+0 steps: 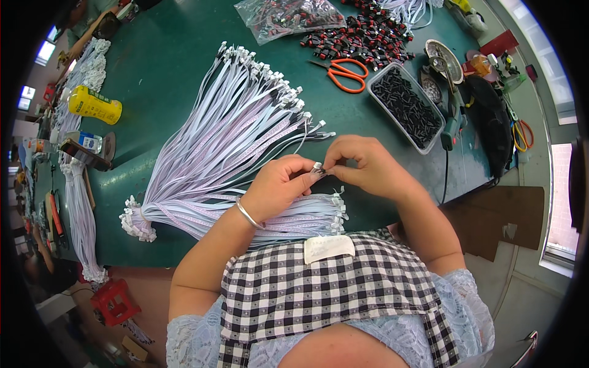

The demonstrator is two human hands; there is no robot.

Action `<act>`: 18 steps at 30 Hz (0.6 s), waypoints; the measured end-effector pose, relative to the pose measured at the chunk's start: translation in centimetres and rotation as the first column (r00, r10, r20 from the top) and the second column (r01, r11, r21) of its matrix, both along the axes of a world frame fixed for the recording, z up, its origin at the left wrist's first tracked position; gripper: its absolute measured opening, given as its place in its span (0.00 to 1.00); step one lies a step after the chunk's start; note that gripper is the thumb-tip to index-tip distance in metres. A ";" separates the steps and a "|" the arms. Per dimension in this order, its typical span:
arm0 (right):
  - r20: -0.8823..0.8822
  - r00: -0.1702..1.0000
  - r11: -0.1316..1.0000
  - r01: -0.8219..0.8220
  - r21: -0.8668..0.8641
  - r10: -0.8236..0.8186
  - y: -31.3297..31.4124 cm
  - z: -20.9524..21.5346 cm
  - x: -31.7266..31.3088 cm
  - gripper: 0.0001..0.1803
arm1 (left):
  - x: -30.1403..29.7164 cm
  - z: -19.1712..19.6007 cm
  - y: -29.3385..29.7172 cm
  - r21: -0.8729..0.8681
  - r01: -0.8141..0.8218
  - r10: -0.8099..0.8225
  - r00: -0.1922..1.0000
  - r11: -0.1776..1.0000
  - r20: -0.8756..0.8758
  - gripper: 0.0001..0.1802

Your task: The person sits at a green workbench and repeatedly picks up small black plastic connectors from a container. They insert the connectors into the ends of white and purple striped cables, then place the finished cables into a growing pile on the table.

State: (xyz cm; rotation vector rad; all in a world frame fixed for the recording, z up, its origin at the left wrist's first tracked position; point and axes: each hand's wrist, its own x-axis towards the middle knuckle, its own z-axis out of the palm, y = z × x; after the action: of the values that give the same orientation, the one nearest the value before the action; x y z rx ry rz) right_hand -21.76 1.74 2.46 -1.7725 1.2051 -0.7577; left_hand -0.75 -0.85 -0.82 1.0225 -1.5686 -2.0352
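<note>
A large bundle of white flat ribbon cables (pixel 215 141) fans out over the green table, tied together at its left end. My left hand (pixel 283 185), with a silver bangle at the wrist, pinches the end of one cable by its small white connector (pixel 317 166). From the right, my right hand (pixel 363 164) meets it, thumb and forefinger pressed together at a tiny dark piece beside that connector. The fingertips hide most of this piece, so its kind cannot be made out. More cable ends (pixel 334 211) lie below my hands, near the apron.
A clear tub (pixel 405 105) of short black tubes stands at the right, beside orange-handled scissors (pixel 347 75). Behind lie a heap of black-and-red parts (pixel 368 40) and a plastic bag (pixel 288 18). A yellow bottle (pixel 95 105) and more cable bundles (pixel 80 214) are at the left.
</note>
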 end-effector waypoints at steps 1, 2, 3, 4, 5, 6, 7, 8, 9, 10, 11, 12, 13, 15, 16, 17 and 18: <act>0.002 1.000 1.000 -0.016 0.009 0.016 0.0 0.0 0.0 0.04 | 0.0 0.1 0.0 0.024 -0.002 0.002 1.000 1.000 0.011 0.09; 0.002 1.000 0.999 -0.017 0.028 0.017 0.0 -0.1 0.0 0.05 | -0.1 0.3 0.0 0.047 -0.005 0.004 1.000 0.999 0.022 0.10; 0.001 1.000 0.999 -0.016 0.047 0.016 0.0 -0.3 0.0 0.07 | -0.1 0.5 0.0 0.071 -0.006 0.003 0.999 0.997 0.032 0.11; 0.001 1.000 0.998 -0.016 0.066 0.016 0.1 -0.5 0.0 0.08 | -0.1 0.3 0.0 0.075 -0.030 0.031 1.000 0.997 -0.005 0.13; 0.087 0.996 0.991 0.013 0.130 -0.025 0.2 -0.8 0.3 0.09 | -0.1 0.0 0.1 0.080 -0.056 0.059 0.997 0.995 -0.042 0.14; 0.170 0.983 0.980 0.037 0.196 -0.071 0.3 -1.1 0.7 0.11 | -0.1 -0.1 0.2 0.086 -0.080 0.087 0.993 0.993 -0.078 0.17; 0.249 0.961 0.963 0.054 0.263 -0.122 0.4 -1.4 1.0 0.12 | 0.0 0.1 0.3 0.004 -0.064 0.064 0.998 0.998 -0.024 0.19; 0.262 0.958 0.961 0.041 0.274 -0.115 0.4 -1.8 1.0 0.15 | 0.0 0.7 0.4 -0.077 -0.044 0.047 0.998 0.996 0.032 0.21; 0.275 0.955 0.957 0.027 0.287 -0.109 0.5 -2.1 1.0 0.17 | 0.1 1.2 0.5 -0.154 -0.020 0.034 0.995 0.988 0.090 0.23; 0.288 0.952 0.954 0.013 0.300 -0.103 0.6 -2.3 1.0 0.19 | 0.2 1.7 0.6 -0.304 0.019 0.023 0.991 0.952 0.133 0.24; 0.307 0.944 0.946 0.014 0.325 -0.120 0.6 -2.2 1.0 0.20 | 0.3 2.0 0.6 -0.445 0.064 0.019 0.984 0.893 0.178 0.25; 0.326 0.935 0.937 0.014 0.348 -0.136 0.5 -1.8 1.0 0.21 | 0.5 2.2 0.6 -0.573 0.113 0.023 0.974 0.812 0.224 0.26; 0.345 0.926 0.928 0.014 0.372 -0.153 0.5 -1.6 0.9 0.22 | 0.9 2.2 0.4 -0.571 0.150 0.023 0.959 0.807 0.283 0.28; 0.349 0.926 0.928 0.001 0.372 -0.141 0.4 -1.8 0.7 0.25 | 0.8 2.9 0.3 -0.470 0.097 0.036 0.963 0.877 0.267 0.27; 0.351 0.926 0.929 -0.005 0.371 -0.135 0.4 -1.9 0.6 0.27 | 0.8 3.2 0.2 -0.417 0.072 0.042 0.965 0.906 0.259 0.26; 0.397 0.904 0.917 -0.013 0.398 -0.160 0.4 -1.7 0.6 0.29 | 0.8 3.1 0.3 -0.462 0.054 0.066 0.968 0.885 0.241 0.25; 0.442 0.878 0.906 -0.022 0.423 -0.185 0.4 -1.3 0.7 0.31 | 0.7 3.1 0.3 -0.509 0.036 0.090 0.971 0.860 0.221 0.24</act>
State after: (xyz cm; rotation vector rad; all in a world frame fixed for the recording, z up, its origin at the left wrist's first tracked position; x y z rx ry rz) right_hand -21.06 2.09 1.15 -1.1007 1.0145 -0.8490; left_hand 0.00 -0.52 2.27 1.0862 -2.0519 -1.3803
